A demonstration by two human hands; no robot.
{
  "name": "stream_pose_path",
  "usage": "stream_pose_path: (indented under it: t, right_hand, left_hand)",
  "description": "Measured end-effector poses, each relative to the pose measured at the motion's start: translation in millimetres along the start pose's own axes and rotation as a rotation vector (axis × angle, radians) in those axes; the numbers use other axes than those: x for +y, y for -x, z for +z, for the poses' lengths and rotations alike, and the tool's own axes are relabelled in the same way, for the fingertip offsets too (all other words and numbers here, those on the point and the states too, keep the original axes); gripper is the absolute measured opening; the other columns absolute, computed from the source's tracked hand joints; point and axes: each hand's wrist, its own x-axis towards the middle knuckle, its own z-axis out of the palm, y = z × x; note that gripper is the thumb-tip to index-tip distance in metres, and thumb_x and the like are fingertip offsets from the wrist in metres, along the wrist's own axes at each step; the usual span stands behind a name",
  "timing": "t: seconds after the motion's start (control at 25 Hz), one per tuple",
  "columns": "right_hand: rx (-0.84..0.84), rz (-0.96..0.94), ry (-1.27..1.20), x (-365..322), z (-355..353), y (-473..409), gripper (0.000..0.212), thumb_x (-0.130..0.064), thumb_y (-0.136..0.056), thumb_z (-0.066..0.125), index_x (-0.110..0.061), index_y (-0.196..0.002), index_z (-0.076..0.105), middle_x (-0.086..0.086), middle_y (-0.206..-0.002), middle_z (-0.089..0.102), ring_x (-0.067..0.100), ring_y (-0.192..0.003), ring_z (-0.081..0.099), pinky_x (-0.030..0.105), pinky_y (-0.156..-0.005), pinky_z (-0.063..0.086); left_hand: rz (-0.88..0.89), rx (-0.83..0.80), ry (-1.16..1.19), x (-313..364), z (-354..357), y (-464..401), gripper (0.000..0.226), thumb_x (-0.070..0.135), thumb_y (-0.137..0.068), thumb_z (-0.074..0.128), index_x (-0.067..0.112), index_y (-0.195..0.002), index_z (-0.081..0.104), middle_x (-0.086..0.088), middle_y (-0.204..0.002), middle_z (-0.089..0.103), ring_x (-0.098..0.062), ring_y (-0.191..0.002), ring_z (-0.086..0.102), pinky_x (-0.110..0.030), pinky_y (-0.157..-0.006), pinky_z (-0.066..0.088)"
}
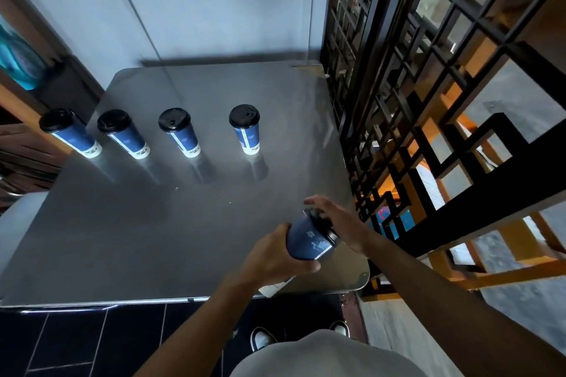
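In the lower middle of the frame, the left hand grips a tall blue paper cup with a white band at its base, its fingers and thumb curled round the body. The cup is off the bench and tilted, with its top leaning toward the upper right. The right hand lies over the cup's black plastic lid with its fingers stretched out and loosely spread, the palm side against the lid rather than pinching it.

The step in hand looks like seating or checking the lid on this cup, above the lower right corner of the brushed steel bench.

Across the middle of the frame, four matching blue lidded cups stand upright in a row: far left, second, third and fourth.

The next move probably calls for:
- pressing the lid down evenly all round its rim
- bringing the cup upright
- setting it on the bare steel right of the fourth cup, short of the black lattice screen along the right edge
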Motion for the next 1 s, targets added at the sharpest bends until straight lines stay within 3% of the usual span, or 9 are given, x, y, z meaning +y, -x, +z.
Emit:
stream_pose_path:
  t: [0.08,0.2,0.28,0.4,0.56,0.72,0.8,0.92,1.0]
  right_hand:
    - [0.037,-0.031,0.057,-2.9,7.7,-0.7,0.042,-0.033,-0.108,0.034,-0.014,-0.131,0.064,-0.002,-0.123,0.056,0.013,-0.116,0.053,0.029,-0.101,0.039]
    - [0.050,-0.064,0.077,-3.4,13.9,-3.2,0.039,-0.028,-0.108,0.036,-0.012,-0.130,0.064,-0.004,-0.124,0.057,0.010,-0.116,0.051,0.022,-0.093,0.040]
    - [0.065,-0.075,0.066,-0.7,15.3,-5.2,0.038,-0.027,-0.108,0.038,-0.012,-0.126,0.067,-0.003,-0.122,0.060,0.012,-0.116,0.053,0.025,-0.099,0.040]
    - [0.061,-0.103,0.043,2.6,14.3,-8.9,0.036,-0.025,-0.107,0.039,-0.012,-0.122,0.069,-0.001,-0.119,0.065,0.016,-0.118,0.058,0.032,-0.108,0.040]
    - [0.066,-0.105,0.000,2.5,10.0,-12.3,0.036,-0.021,-0.106,0.041,-0.005,-0.114,0.071,0.009,-0.118,0.070,0.022,-0.116,0.063,0.035,-0.107,0.044]
    - [0.024,-0.115,0.021,-0.3,7.2,-14.0,0.037,-0.019,-0.105,0.042,-0.001,-0.110,0.073,0.012,-0.113,0.073,0.021,-0.106,0.066,0.025,-0.096,0.050]
    - [0.002,-0.117,0.024,-2.1,6.9,-14.0,0.038,-0.019,-0.106,0.040,-0.001,-0.111,0.073,0.012,-0.112,0.073,0.016,-0.101,0.066,0.020,-0.091,0.050]
    - [0.005,-0.040,0.007,-6.5,4.0,-14.7,0.040,-0.036,-0.105,0.041,-0.014,-0.121,0.071,0.009,-0.120,0.070,0.020,-0.111,0.065,0.033,-0.101,0.048]
    - [0.039,-0.024,-0.068,-9.7,1.0,-17.2,0.042,-0.042,-0.105,0.040,-0.019,-0.129,0.065,0.008,-0.124,0.067,0.021,-0.114,0.063,0.034,-0.102,0.048]
  left_hand:
    - [0.058,0.080,-0.152,3.4,0.9,-1.2,0.079,0.075,-0.048,0.075,0.039,-0.114,0.049,0.019,-0.102,0.064,-0.009,-0.082,0.063,-0.024,-0.068,0.046]
    - [0.098,0.159,-0.312,5.9,-0.2,-2.0,0.079,0.078,-0.050,0.066,0.039,-0.115,0.045,0.018,-0.103,0.063,-0.010,-0.082,0.061,-0.029,-0.071,0.051]
    - [0.107,0.205,-0.348,5.7,1.6,-1.5,0.072,0.077,-0.052,0.062,0.038,-0.110,0.043,0.018,-0.096,0.061,-0.011,-0.077,0.061,-0.030,-0.068,0.050]
    - [0.120,0.188,-0.312,6.7,3.8,-2.2,0.071,0.076,-0.054,0.060,0.037,-0.111,0.044,0.017,-0.094,0.062,-0.010,-0.076,0.062,-0.025,-0.065,0.048]
    - [0.109,0.166,-0.270,11.1,3.3,-6.7,0.078,0.074,-0.053,0.062,0.035,-0.119,0.046,0.011,-0.103,0.070,-0.011,-0.078,0.061,-0.023,-0.067,0.046]
    - [0.076,0.108,-0.235,11.8,1.6,-8.8,0.099,0.073,-0.051,0.062,0.032,-0.139,0.043,0.006,-0.116,0.071,-0.016,-0.091,0.066,-0.031,-0.080,0.056]
    - [0.071,0.074,-0.224,11.3,-1.5,-10.7,0.099,0.072,-0.050,0.064,0.033,-0.138,0.043,0.006,-0.117,0.070,-0.014,-0.088,0.063,-0.028,-0.079,0.055]
    - [0.021,0.019,-0.139,16.1,-6.0,-13.2,0.088,0.071,-0.050,0.072,0.036,-0.127,0.048,0.008,-0.111,0.069,-0.009,-0.083,0.063,-0.024,-0.073,0.054]
    - [-0.026,-0.010,0.031,20.8,-10.9,-15.9,0.084,0.069,-0.053,0.079,0.037,-0.125,0.047,0.007,-0.110,0.070,-0.009,-0.084,0.068,-0.028,-0.072,0.059]
